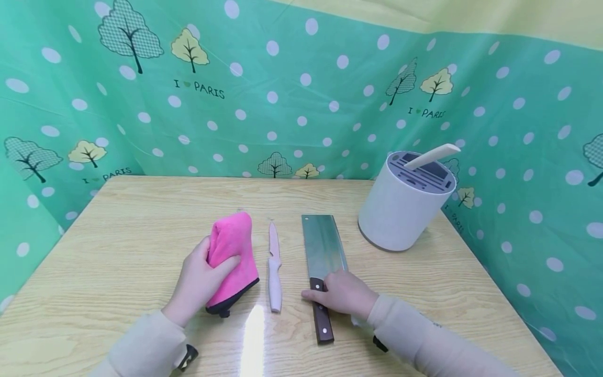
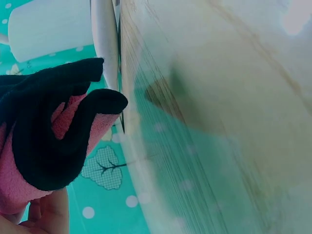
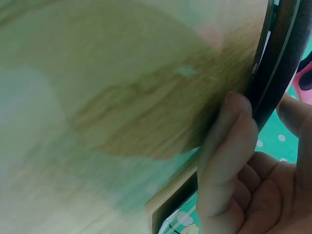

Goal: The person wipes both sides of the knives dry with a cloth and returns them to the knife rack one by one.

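My left hand (image 1: 200, 280) grips a folded pink cloth (image 1: 233, 241) with black trim, fingers behind it and thumb across the front. The black edge of the cloth (image 2: 53, 146) fills the near side of the left wrist view. On the table, my right hand (image 1: 346, 296) pinches the dark riveted handle of a cleaver (image 1: 324, 246) close to its broad blade. Thumb and fingers sit on opposite sides of that handle (image 3: 278, 63) in the right wrist view. Between the hands lies a small knife (image 1: 275, 283) with a pale handle, its tip pointing away.
A white round knife block (image 1: 400, 214) stands at the back right, with one pale handle (image 1: 433, 156) sticking out of its slotted top. Beneath everything is a glossy wood-grain table (image 1: 155, 220). A green dotted curtain (image 1: 282, 120) hangs behind and along the sides.
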{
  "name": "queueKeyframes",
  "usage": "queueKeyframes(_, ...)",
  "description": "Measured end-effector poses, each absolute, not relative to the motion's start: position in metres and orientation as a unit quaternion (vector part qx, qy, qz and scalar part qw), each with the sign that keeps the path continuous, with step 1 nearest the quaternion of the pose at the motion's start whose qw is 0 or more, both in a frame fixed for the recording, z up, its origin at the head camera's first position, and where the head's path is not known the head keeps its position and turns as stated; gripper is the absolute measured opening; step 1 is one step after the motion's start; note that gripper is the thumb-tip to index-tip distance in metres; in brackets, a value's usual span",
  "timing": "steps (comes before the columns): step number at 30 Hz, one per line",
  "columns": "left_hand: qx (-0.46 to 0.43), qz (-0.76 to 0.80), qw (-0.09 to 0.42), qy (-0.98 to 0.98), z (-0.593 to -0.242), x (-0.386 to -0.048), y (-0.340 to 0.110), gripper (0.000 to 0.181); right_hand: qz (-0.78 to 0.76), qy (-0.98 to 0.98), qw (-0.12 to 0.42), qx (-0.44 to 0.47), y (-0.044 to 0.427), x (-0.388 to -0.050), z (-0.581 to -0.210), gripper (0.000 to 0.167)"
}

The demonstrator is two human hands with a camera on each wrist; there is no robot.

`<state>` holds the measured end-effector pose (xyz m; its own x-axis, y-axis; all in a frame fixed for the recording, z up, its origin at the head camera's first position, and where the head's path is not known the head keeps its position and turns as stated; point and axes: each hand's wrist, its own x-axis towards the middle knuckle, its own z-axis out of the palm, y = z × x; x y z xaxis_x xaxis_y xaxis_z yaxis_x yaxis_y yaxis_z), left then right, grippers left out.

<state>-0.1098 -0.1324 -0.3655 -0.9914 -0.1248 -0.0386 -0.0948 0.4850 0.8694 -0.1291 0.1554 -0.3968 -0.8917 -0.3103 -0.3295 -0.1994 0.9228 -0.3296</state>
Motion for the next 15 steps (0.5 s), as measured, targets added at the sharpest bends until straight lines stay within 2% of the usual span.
queueKeyframes(7,0.062,-0.505,0.013,-0.861,-0.3644,-0.1095,-0.1313,0.038,-0.158,0.959,0.206,-0.110,0.1536,-0.1288,-0.3974,0.062)
queueKeyframes(15,0.058,-0.501,0.012,-0.863,-0.3645,-0.1102,-0.1306,0.039,-0.207,0.953,0.203,-0.084,0.1545,-0.1283,-0.3989,0.053)
